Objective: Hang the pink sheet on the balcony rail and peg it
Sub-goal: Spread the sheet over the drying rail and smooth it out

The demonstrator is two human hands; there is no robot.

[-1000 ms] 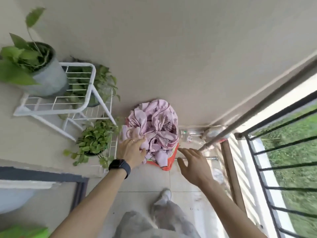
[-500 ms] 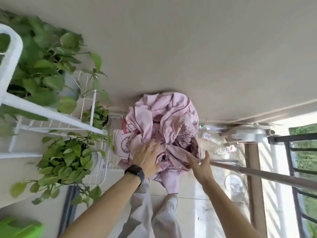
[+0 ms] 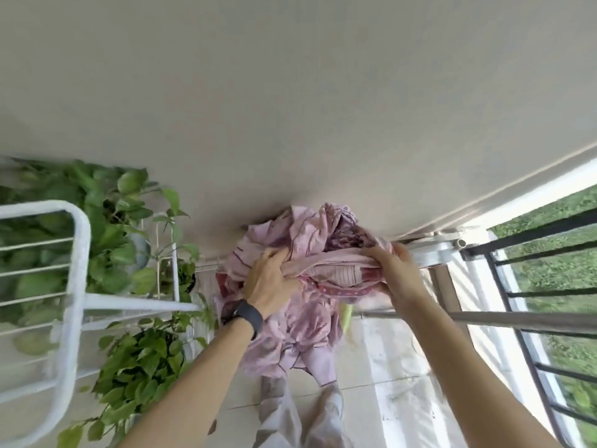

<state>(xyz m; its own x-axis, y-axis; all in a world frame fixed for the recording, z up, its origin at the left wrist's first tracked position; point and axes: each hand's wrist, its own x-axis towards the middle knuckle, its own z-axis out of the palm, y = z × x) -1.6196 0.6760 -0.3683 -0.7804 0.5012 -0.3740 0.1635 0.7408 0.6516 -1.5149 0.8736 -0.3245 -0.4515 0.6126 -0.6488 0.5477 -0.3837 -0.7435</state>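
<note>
Curled tight into the bunched pink sheet (image 3: 307, 331), fingers (image 3: 274, 258) of left hand (image 3: 269, 286) and right hand (image 3: 399, 273), tips buried in folds. Held crumpled before the wall (image 3: 290, 108), off the black balcony rail (image 3: 533, 234) at right, underside hidden. Blurred at left: white rack (image 3: 77, 286), plants (image 3: 145, 360).

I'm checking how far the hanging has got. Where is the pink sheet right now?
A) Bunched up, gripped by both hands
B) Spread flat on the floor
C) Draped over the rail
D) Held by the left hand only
A: the left hand and the right hand each grip one side of the crumpled pink sheet.
</note>
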